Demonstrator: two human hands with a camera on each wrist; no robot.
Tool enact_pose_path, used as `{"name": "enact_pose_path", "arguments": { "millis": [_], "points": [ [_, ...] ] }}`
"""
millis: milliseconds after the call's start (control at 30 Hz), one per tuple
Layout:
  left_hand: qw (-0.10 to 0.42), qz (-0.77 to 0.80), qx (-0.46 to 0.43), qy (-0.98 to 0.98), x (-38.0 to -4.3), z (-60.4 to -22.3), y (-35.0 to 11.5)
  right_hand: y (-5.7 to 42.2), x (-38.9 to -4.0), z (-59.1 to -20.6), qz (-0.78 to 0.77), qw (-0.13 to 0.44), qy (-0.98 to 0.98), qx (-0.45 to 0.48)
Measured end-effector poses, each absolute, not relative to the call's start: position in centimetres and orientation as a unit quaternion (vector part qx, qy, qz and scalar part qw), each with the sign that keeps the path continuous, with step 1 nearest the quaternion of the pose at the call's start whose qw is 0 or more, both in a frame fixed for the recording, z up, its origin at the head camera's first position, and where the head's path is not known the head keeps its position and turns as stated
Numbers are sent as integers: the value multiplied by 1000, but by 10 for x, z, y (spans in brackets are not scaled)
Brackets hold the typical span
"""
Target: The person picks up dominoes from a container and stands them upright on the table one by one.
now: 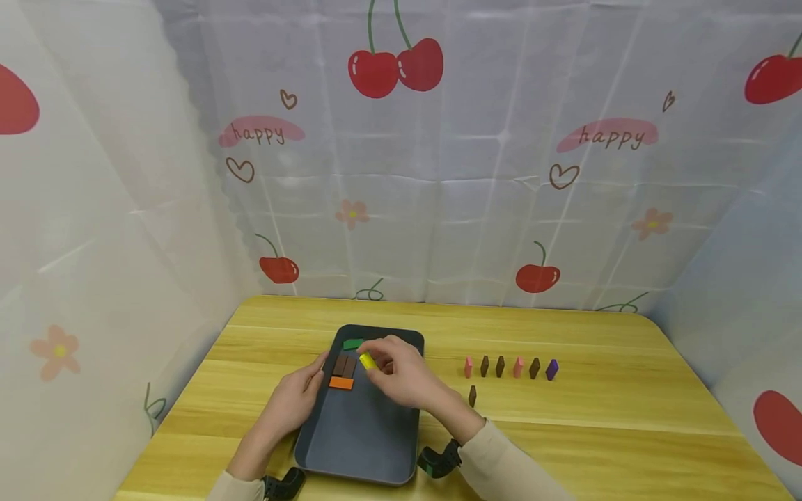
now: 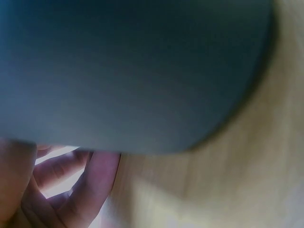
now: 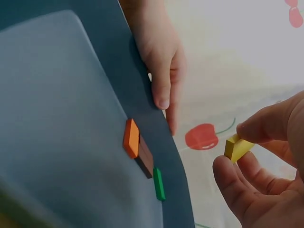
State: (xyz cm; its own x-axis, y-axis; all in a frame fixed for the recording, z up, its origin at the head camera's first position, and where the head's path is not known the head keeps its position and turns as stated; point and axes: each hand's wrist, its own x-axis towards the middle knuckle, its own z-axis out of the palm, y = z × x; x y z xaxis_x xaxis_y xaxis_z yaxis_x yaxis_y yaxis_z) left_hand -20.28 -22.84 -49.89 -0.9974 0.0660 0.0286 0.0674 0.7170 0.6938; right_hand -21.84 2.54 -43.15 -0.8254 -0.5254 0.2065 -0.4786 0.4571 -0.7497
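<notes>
My right hand (image 1: 401, 376) pinches a yellow domino (image 3: 237, 148) between thumb and fingertips, above the far part of a dark grey tray (image 1: 363, 445). At the tray's left side, my left hand (image 1: 289, 402) grips the rim, thumb on top and fingers outside. Inside the tray, along its far left wall, lie a green domino (image 1: 352, 344), two brown dominoes (image 1: 349, 367) side by side and an orange domino (image 1: 341, 383). The left wrist view shows mostly the tray's outer surface (image 2: 142, 85), with curled fingers (image 2: 97, 183) below it.
To the right of the tray a row of dominoes stands upright on the wooden table (image 1: 614, 410): pink (image 1: 468, 367), brown (image 1: 500, 367) and, at the right end, purple (image 1: 551, 369). One brown domino (image 1: 473, 396) stands nearer, by my right forearm. Printed curtains (image 1: 438, 229) enclose the table.
</notes>
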Motion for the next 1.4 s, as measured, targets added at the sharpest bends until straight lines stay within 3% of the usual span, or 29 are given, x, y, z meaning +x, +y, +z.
{"name": "enact_pose_path", "arguments": {
  "millis": [200, 833, 1400],
  "points": [
    [17, -368, -42, -929, -202, -499, -227, 46, -208, -435, -465, 56, 841, -270],
    [-17, -374, -22, -927, -203, -500, -228, 110, -182, -446, -517, 89, 821, -226],
    [-16, -368, -24, -929, -204, -498, -227, 167, -172, -447, -531, 62, 828, -171]
  ]
}}
